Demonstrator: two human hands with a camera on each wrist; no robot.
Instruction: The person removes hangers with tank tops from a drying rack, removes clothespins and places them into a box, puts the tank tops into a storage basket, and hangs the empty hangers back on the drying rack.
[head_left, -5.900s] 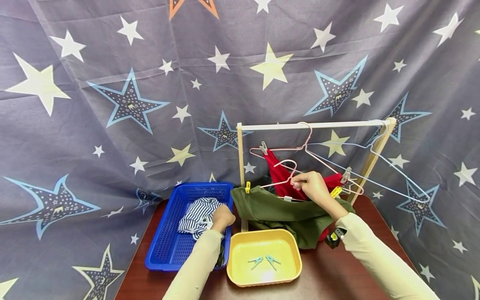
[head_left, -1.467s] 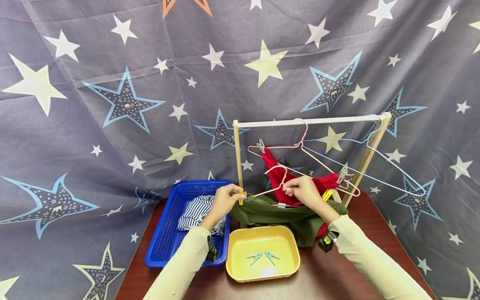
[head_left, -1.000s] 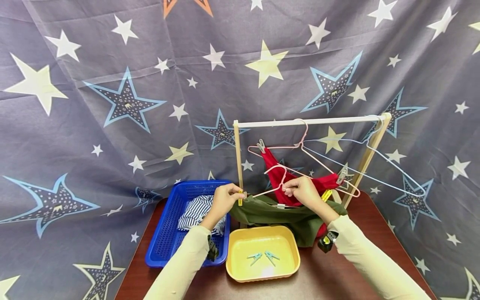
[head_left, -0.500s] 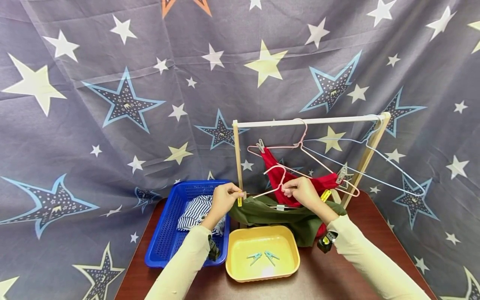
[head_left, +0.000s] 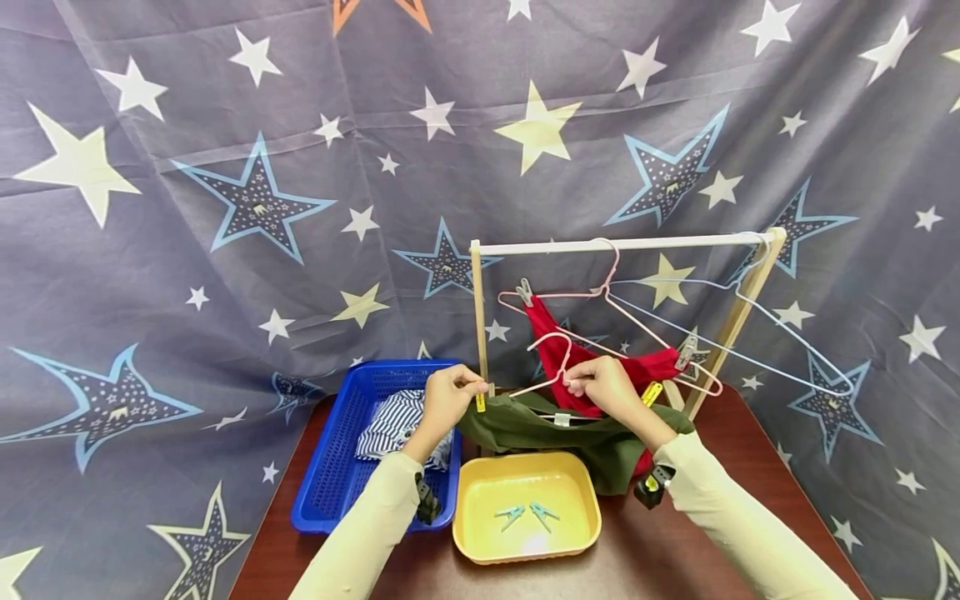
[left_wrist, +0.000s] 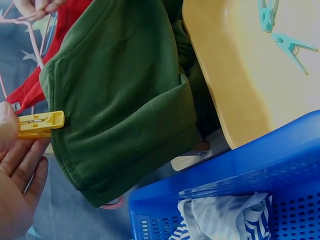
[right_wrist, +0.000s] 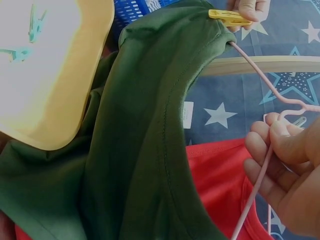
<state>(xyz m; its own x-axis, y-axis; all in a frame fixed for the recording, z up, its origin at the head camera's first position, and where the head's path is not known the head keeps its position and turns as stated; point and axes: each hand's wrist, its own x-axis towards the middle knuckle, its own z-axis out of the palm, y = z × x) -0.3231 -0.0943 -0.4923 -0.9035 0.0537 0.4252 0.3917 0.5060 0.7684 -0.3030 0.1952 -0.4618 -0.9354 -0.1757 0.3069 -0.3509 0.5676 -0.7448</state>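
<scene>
My left hand point(head_left: 447, 398) pinches a yellow clothespin point(left_wrist: 42, 121) between thumb and fingers. The clothespin's other end overlaps the edge of a dark green garment point(left_wrist: 120, 95) at its left shoulder. Through the garment's neck runs a pink hanger point(right_wrist: 265, 82), and my right hand point(head_left: 609, 385) pinches it just below the hook. A second yellow clothespin point(head_left: 652, 393) sits at the garment's right side, beside my right wrist. Behind it, a red garment point(head_left: 652, 365) hangs by grey clothespins from another pink hanger point(head_left: 566, 295).
A rack with a white rail point(head_left: 675, 243) carries that hanger and a light blue hanger point(head_left: 795, 337). To the left, a blue basket point(head_left: 322, 492) contains striped cloth point(head_left: 390, 427). In front stands a yellow tray point(head_left: 480, 546) holding two teal clothespins point(head_left: 512, 515).
My left hand has moved from the striped cloth in the basket up to the left yellow clothespin and pinches it. The right hand keeps its grip on the hanger, slightly further left and lower.
</scene>
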